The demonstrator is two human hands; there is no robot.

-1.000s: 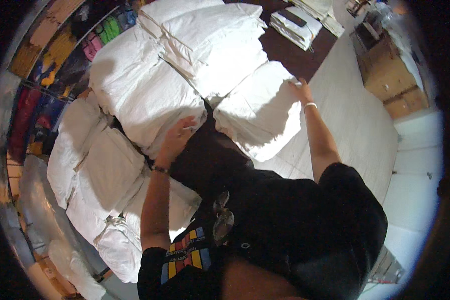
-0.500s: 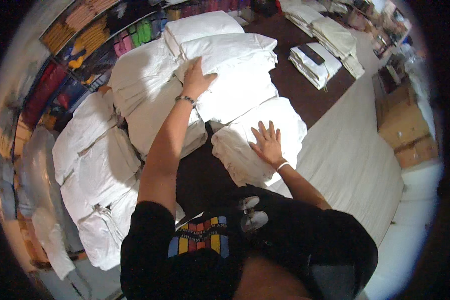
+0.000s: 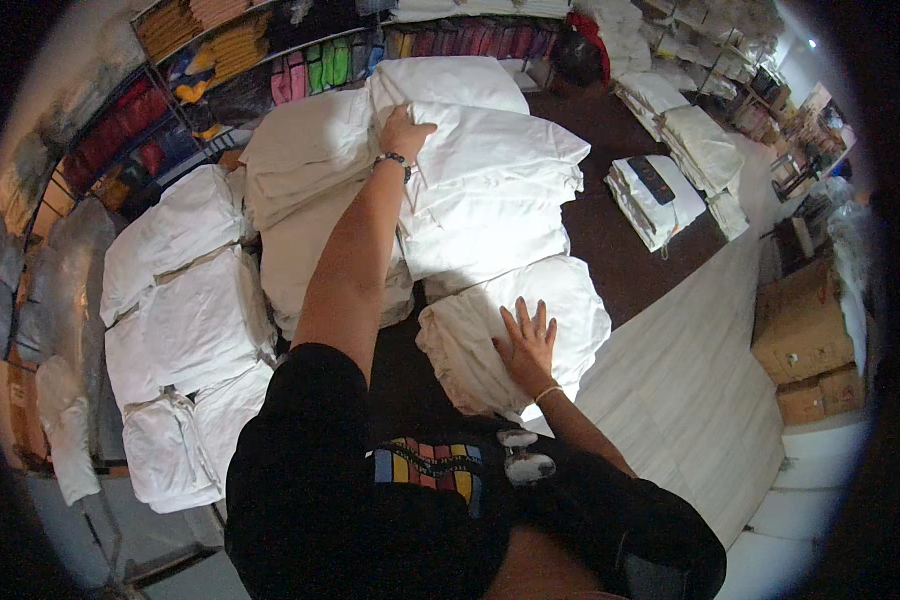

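Note:
My left hand (image 3: 407,135) reaches to the left edge of a tall stack of white folded cloth (image 3: 500,150). Its fingers curl over that edge, partly hidden, while the thumb lies on top. Closer to me, my right hand (image 3: 527,345) rests with spread fingers on a lower white cloth pile (image 3: 467,350). Other white cloth stacks (image 3: 305,150) stand against the left side of the tall one. Farther left is another group of white bundles (image 3: 185,310), piled on one another.
The piles sit on a dark brown table (image 3: 610,240). At its far right lie a white bundle with a dark object (image 3: 650,180) on it and more cloth stacks (image 3: 703,150). Shelves of coloured textiles (image 3: 310,70) line the back. Cardboard boxes (image 3: 805,325) stand right, beyond pale flooring (image 3: 670,380).
My left hand has shifted to the tall stack's left edge, and its fingers have curled over it. My right hand stays on the near pile. The view has tilted upward, showing more of the back.

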